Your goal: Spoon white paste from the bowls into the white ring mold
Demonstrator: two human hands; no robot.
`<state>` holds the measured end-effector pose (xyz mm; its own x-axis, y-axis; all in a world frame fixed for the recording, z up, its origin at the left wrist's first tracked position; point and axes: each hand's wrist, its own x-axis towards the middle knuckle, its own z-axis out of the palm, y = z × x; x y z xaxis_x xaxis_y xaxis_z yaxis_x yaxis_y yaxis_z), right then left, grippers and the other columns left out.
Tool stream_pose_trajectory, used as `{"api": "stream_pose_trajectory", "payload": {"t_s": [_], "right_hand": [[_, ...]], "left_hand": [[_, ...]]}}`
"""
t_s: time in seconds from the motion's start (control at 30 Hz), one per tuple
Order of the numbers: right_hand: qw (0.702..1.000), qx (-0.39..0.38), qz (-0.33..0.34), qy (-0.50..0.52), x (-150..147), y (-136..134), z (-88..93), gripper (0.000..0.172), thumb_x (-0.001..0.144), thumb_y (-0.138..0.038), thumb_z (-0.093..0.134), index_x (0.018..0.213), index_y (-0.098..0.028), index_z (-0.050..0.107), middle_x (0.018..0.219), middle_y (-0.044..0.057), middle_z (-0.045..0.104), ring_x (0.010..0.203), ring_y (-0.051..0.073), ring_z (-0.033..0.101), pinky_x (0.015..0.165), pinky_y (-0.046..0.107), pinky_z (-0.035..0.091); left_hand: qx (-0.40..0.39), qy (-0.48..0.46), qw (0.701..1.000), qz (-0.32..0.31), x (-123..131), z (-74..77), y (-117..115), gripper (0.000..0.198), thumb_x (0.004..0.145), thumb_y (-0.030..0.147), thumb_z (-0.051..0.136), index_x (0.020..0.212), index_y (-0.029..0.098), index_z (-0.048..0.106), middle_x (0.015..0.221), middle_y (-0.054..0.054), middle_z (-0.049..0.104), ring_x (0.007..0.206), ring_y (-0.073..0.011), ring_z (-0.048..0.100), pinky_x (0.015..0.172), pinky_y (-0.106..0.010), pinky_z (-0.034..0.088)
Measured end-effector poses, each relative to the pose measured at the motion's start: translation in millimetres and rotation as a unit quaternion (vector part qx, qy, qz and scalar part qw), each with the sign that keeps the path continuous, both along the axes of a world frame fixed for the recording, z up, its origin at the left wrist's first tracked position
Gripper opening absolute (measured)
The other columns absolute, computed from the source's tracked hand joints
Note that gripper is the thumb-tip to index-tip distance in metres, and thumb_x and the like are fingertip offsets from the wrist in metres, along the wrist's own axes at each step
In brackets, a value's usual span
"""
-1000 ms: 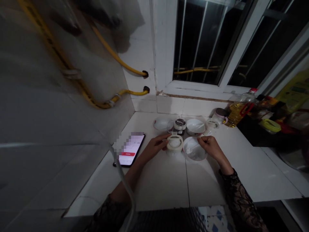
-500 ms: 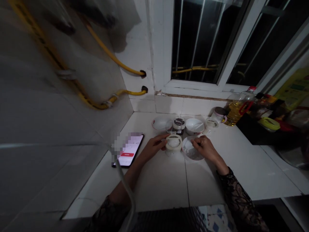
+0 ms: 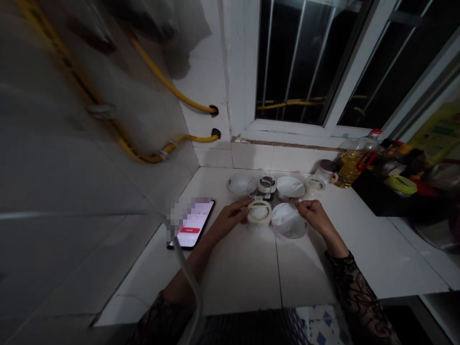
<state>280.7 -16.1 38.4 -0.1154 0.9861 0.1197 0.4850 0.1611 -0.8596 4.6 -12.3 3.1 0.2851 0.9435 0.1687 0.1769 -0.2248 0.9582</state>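
the left hand (image 3: pixel 230 221) is half closed, its fingers on the side of a roll of pale tape (image 3: pixel 259 213) lying on the bench (image 3: pixel 233 278). the right hand (image 3: pixel 316 216) has its fingertips (image 3: pixel 298 203) pinched together at the rim of a wide white bowl (image 3: pixel 289 222) just beside the tape; i can't tell if they grip it. behind these stand a small dish (image 3: pixel 239 184), a dark-lidded jar (image 3: pixel 266 183), another white bowl (image 3: pixel 290 188) and a clear cup (image 3: pixel 315 184). a phone (image 3: pixel 192 224) lies left of the left hand.
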Motion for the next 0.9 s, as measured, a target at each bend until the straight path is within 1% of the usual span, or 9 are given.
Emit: {"api": "stream_pose_trajectory", "payload": {"t_s": [0.17, 0.27, 0.33, 0.43, 0.53, 0.6, 0.7, 0.8, 0.9], "right_hand": [[0.999, 0.007, -0.044, 0.009, 10.1, 5.7, 2.1, 0.056, 0.070, -0.069, 0.051, 0.043, -0.021, 0.039, 0.040, -0.006, 0.028, 0.041, 0.007, 0.022, 0.040, 0.024, 0.018], [0.996, 0.036, -0.076, 0.031, 3.9, 3.7, 4.6, 0.056, 0.072, -0.069, 0.049, 0.045, -0.021, 0.040, 0.040, -0.005, 0.029, 0.040, 0.007, 0.023, 0.039, 0.024, 0.019], [0.990, 0.088, -0.106, 0.038, -7.5, -1.1, 6.3, 0.055, 0.077, -0.066, 0.047, 0.047, -0.021, 0.040, 0.042, -0.005, 0.032, 0.042, 0.008, 0.026, 0.041, 0.024, 0.023], [0.964, 0.227, -0.135, -0.011, -29.7, -11.2, 7.7, 0.049, 0.088, -0.054, 0.042, 0.051, -0.021, 0.040, 0.047, -0.003, 0.039, 0.049, 0.011, 0.035, 0.053, 0.026, 0.035], [0.919, 0.372, -0.059, -0.119, -46.2, -18.8, 6.9, 0.042, 0.092, -0.039, 0.044, 0.055, -0.020, 0.047, 0.051, -0.002, 0.049, 0.054, 0.012, 0.043, 0.074, 0.031, 0.039], [0.890, 0.421, 0.010, -0.174, -50.3, -20.7, 5.6, 0.036, 0.092, -0.031, 0.048, 0.059, -0.019, 0.052, 0.054, -0.002, 0.054, 0.054, 0.011, 0.046, 0.082, 0.034, 0.038], [0.884, 0.432, 0.017, -0.178, -48.5, -20.3, 4.5, 0.032, 0.092, -0.028, 0.049, 0.062, -0.019, 0.055, 0.057, -0.001, 0.057, 0.054, 0.011, 0.047, 0.083, 0.035, 0.037], [0.919, 0.376, -0.049, -0.106, -45.8, -19.1, 4.0, 0.038, 0.092, -0.035, 0.047, 0.057, -0.020, 0.051, 0.052, -0.001, 0.051, 0.055, 0.013, 0.046, 0.074, 0.032, 0.039], [0.962, 0.257, -0.083, -0.028, -48.0, -17.7, 0.5, 0.044, 0.091, -0.043, 0.044, 0.052, -0.021, 0.044, 0.048, -0.002, 0.044, 0.054, 0.013, 0.043, 0.060, 0.027, 0.037]], "left_hand": [[-0.004, -0.002, 1.000, -0.001, 0.3, 0.1, 0.6, 0.050, 0.081, 0.039, 0.058, 0.122, 0.011, 0.063, 0.086, -0.009, 0.071, 0.061, -0.0134, 0.058, 0.062, -0.027, 0.050], [-0.002, -0.018, 1.000, 0.001, 0.6, -3.2, 2.4, 0.049, 0.080, 0.039, 0.059, 0.120, 0.012, 0.064, 0.080, -0.007, 0.070, 0.060, -0.0135, 0.058, 0.061, -0.027, 0.050], [-0.004, -0.023, 1.000, 0.000, 0.8, -5.2, 3.4, 0.049, 0.080, 0.039, 0.059, 0.120, 0.013, 0.064, 0.079, -0.006, 0.070, 0.060, -0.0133, 0.058, 0.060, -0.026, 0.050], [-0.004, -0.024, 1.000, -0.005, 0.6, -6.5, 3.9, 0.049, 0.080, 0.039, 0.059, 0.121, 0.012, 0.063, 0.077, -0.005, 0.069, 0.060, -0.0129, 0.058, 0.061, -0.026, 0.050], [-0.003, -0.027, 1.000, -0.004, 0.7, -4.9, 2.7, 0.050, 0.080, 0.039, 0.059, 0.122, 0.011, 0.063, 0.080, -0.006, 0.070, 0.060, -0.0128, 0.058, 0.060, -0.026, 0.050], [-0.006, -0.028, 1.000, -0.003, 1.1, -2.3, 1.3, 0.050, 0.080, 0.039, 0.060, 0.121, 0.011, 0.063, 0.086, -0.008, 0.071, 0.061, -0.0129, 0.058, 0.061, -0.026, 0.050], [-0.009, -0.032, 0.999, -0.003, 1.9, 1.0, -0.3, 0.049, 0.079, 0.040, 0.060, 0.119, 0.012, 0.065, 0.096, -0.010, 0.072, 0.062, -0.0131, 0.058, 0.061, -0.027, 0.051], [-0.008, -0.029, 1.000, -0.003, 2.0, 0.7, 0.2, 0.049, 0.079, 0.041, 0.060, 0.120, 0.013, 0.065, 0.093, -0.009, 0.072, 0.061, -0.0134, 0.058, 0.061, -0.027, 0.051], [-0.004, -0.021, 1.000, -0.003, 1.6, -1.6, 1.4, 0.050, 0.080, 0.041, 0.059, 0.121, 0.013, 0.064, 0.086, -0.007, 0.071, 0.061, -0.0133, 0.058, 0.061, -0.027, 0.050]]}}
